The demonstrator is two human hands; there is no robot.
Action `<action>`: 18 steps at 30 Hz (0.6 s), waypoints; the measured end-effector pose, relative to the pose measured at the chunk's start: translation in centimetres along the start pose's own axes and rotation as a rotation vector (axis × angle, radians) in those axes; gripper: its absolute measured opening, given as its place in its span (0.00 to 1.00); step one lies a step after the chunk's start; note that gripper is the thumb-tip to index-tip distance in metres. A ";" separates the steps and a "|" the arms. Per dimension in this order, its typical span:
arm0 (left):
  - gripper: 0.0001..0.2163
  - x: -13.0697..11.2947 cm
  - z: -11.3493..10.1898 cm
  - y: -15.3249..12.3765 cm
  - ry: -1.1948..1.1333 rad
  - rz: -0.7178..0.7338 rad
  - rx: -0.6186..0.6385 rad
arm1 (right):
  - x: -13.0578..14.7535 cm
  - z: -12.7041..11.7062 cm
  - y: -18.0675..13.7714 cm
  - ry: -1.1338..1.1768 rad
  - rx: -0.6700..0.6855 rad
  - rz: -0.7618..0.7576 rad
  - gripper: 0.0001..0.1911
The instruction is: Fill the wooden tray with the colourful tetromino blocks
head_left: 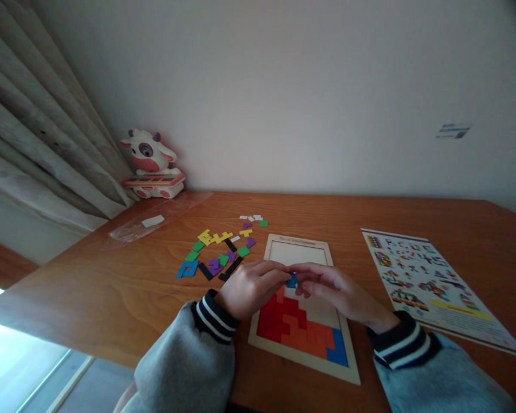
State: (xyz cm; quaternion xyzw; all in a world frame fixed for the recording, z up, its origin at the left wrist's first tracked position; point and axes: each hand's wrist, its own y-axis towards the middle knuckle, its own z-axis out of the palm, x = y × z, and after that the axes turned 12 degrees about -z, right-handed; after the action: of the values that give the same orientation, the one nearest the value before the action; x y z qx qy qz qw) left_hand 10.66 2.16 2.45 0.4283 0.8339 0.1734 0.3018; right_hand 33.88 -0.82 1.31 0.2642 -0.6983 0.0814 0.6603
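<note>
Over the wooden puzzle board [301, 371], my two hands meet at a small blue puzzle piece [292, 280]. My left hand [251, 287] comes in from the left, its fingers closed at the piece's edge. From the right, my right hand [337, 289] pinches the same piece between thumb and fingers. The near part of the board is filled with red pieces [275, 318], orange pieces [312, 335] and a blue corner piece [339, 348]. Its pale base shows at the far end and on the right. My fingers hide part of the held piece.
Loose yellow, green, purple, black, white and blue pieces [188, 269] lie left of the board. A printed pattern sheet [434, 287] lies to the right. Farther back are a clear plastic bag [131, 229] and a cow-shaped toy keyboard [155, 166], near the curtain [38, 115].
</note>
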 end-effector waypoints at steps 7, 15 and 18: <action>0.08 0.0 0.1 -0.4 -0.003 0.040 0.061 | -0.8 0.0 0.5 0.057 -0.235 0.186 0.19; 0.08 0.3 0.2 -0.3 0.292 -0.148 0.161 | -1.2 -1.4 -0.3 -0.035 -0.194 0.312 0.27; 0.08 0.3 0.2 -0.4 0.344 -0.131 0.278 | -1.8 -1.7 -0.6 -0.083 -0.158 0.340 0.27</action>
State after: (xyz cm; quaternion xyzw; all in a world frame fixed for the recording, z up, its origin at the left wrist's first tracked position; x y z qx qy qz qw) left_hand 10.42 2.15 1.96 0.3746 0.9151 0.1073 0.1036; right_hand 35.62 -0.07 -0.38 0.0930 -0.7637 0.1260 0.6263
